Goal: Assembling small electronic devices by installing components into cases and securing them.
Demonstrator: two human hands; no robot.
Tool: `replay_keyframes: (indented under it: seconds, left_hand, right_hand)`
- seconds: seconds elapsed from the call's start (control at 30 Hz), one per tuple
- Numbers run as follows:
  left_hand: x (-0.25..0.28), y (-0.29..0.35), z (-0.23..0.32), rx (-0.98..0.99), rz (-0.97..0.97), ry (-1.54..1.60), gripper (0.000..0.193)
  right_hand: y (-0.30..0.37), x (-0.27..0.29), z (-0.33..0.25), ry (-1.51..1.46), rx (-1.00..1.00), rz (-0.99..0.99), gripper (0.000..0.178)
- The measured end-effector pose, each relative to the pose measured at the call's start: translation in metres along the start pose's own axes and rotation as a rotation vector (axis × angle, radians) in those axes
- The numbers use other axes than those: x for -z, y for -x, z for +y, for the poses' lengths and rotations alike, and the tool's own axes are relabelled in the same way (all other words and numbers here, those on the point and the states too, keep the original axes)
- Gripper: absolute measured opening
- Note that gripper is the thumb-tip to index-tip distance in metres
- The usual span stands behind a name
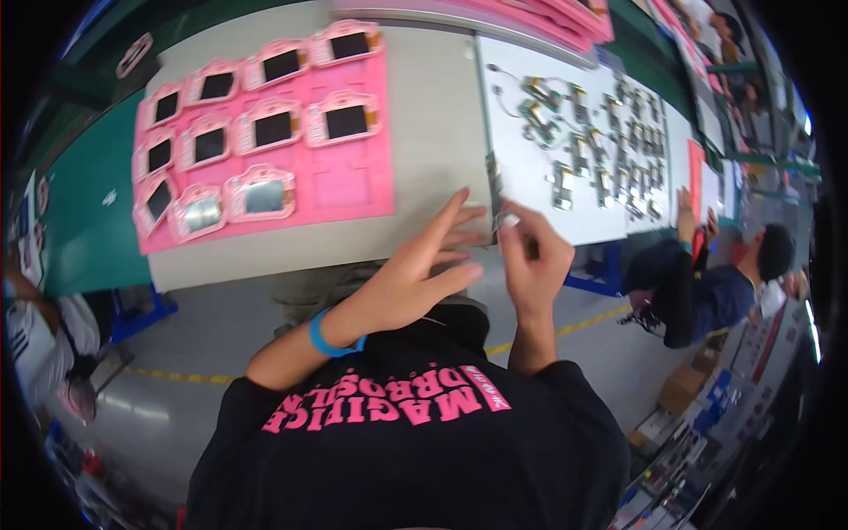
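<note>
My left hand (422,276) hovers over the front edge of the grey table, its fingers spread and nothing in them. Just to its right, my right hand (535,258) is closed in a pinch at the border between the grey table and a white sheet. Something small and whitish shows at its fingertips, too blurred to name. On the left lies a pink tray (343,187) with rows of pink-framed small screens (268,130). Most of these screens are dark, while two in the near row look silvery. To the right, many small circuit boards (579,152) with wires lie on the white sheet (521,190).
Stacked pink trays (548,22) sit at the far edge behind a metal rail. A green mat (93,203) covers the table's left end. A person in dark clothes (707,291) works at the right, and another person (53,331) is at the left.
</note>
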State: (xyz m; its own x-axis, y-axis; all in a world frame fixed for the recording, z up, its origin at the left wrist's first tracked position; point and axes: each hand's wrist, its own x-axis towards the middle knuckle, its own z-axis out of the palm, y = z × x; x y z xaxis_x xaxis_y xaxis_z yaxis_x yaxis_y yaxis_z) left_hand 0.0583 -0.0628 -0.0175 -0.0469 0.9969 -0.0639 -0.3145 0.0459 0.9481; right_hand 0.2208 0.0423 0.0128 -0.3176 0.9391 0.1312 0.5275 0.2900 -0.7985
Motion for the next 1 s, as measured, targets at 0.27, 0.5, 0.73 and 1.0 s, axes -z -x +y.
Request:
replay_keyframes:
  seconds: [0.27,0.5,0.73,1.0]
  left_hand:
    - [0.065,0.028,0.004,0.205,0.156,0.383,0.066]
    - [0.076,0.061,0.019,0.226,0.009,0.035,0.056]
    - [0.085,0.075,0.018,0.181,-0.078,0.077,0.033]
    - [0.095,0.080,0.013,0.308,-0.097,0.068,0.022]
  right_hand:
    - [0.011,-0.038,-0.037,-0.381,0.024,-0.539,0.036]
    - [-0.015,-0.061,-0.054,-0.259,0.404,-0.658,0.031]
    - [-0.008,-0.073,-0.054,-0.233,0.478,-0.766,0.022]
    - [0.004,-0.081,-0.065,-0.505,0.057,-0.856,0.016]
